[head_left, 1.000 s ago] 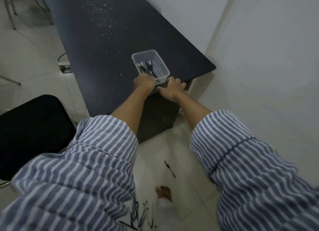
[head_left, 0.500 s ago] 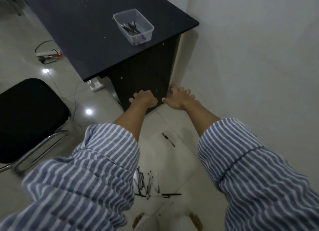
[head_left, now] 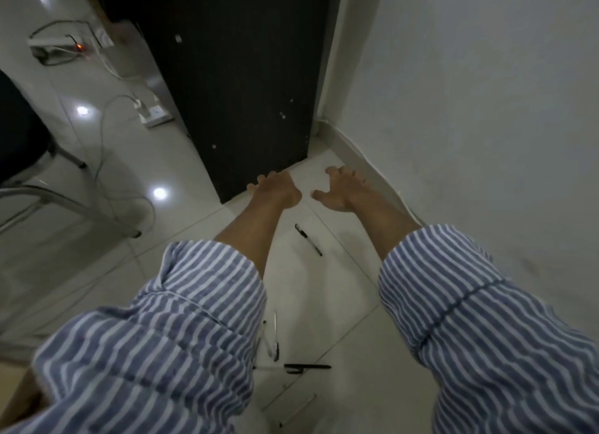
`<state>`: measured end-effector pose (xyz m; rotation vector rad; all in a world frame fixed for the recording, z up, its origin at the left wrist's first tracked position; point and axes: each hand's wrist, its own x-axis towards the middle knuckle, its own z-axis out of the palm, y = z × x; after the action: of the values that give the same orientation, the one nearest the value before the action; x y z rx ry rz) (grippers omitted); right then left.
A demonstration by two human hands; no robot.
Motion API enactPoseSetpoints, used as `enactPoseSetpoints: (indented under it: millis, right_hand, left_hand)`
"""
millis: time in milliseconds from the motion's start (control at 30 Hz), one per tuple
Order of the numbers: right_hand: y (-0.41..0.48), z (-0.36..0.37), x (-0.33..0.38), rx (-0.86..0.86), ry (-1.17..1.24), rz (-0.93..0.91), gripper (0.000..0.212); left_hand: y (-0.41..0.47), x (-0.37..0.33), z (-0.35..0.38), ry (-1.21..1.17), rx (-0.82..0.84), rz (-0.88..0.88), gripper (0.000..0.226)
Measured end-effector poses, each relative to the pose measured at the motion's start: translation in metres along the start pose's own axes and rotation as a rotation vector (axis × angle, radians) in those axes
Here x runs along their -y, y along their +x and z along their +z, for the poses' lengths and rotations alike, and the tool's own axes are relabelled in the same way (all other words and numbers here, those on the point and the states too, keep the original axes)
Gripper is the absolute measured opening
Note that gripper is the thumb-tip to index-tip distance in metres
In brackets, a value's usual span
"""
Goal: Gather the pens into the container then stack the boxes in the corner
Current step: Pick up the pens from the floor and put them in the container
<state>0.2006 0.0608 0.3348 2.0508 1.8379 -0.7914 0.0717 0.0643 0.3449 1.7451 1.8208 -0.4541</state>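
Observation:
Both my hands hang empty over the white floor tiles by the foot of the black desk. My left hand point(head_left: 276, 188) has loosely curled fingers and holds nothing. My right hand point(head_left: 344, 189) is spread wide, fingers apart. A black pen point(head_left: 308, 239) lies on the tile just behind and between my wrists. Another black pen point(head_left: 307, 367) lies flat lower down, beside several clear-barrelled pens point(head_left: 271, 343) partly hidden by my left sleeve. The container and the desk top are out of view.
The black desk side panel point(head_left: 246, 86) stands ahead, against the white wall point(head_left: 470, 109) on the right. A black chair point(head_left: 19, 135) with metal legs is at left. Power strips point(head_left: 155, 112) and cables lie on the floor. A brown cardboard edge point(head_left: 19, 398) shows bottom left.
My hands left the container on the desk and dropped to floor level. The view tilted down, so the desk top and container went out of sight. My right hand spread wider.

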Motion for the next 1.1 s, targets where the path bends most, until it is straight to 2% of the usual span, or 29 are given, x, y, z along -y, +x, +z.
enactPoseSetpoints:
  millis: [133,467,633,767,967,1100]
  right_hand:
    - [0.054,0.087,-0.023,-0.039,-0.049,0.012,0.08]
    - [0.15,0.246,-0.071,-0.096,-0.05,0.039,0.078]
    - [0.173,0.297,-0.082,-0.097,-0.013,0.032,0.072]
    - [0.189,0.325,-0.084,-0.111,-0.009,0.022,0.058]
    - [0.221,0.344,-0.089,-0.174,0.161,0.01,0.044]
    - [0.238,0.358,-0.082,-0.245,0.144,0.018,0.04]
  left_hand:
    - [0.056,0.013,0.086,0.021,0.004,0.011,0.06]
    - [0.155,0.045,0.232,0.048,-0.056,0.006,0.058]
    - [0.177,0.059,0.273,0.04,-0.089,0.002,0.053]
    - [0.188,0.07,0.299,0.003,-0.132,0.034,0.048]
    - [0.206,0.095,0.334,0.019,-0.201,0.026,0.043]
    - [0.218,0.108,0.343,-0.037,-0.27,0.055,0.04]
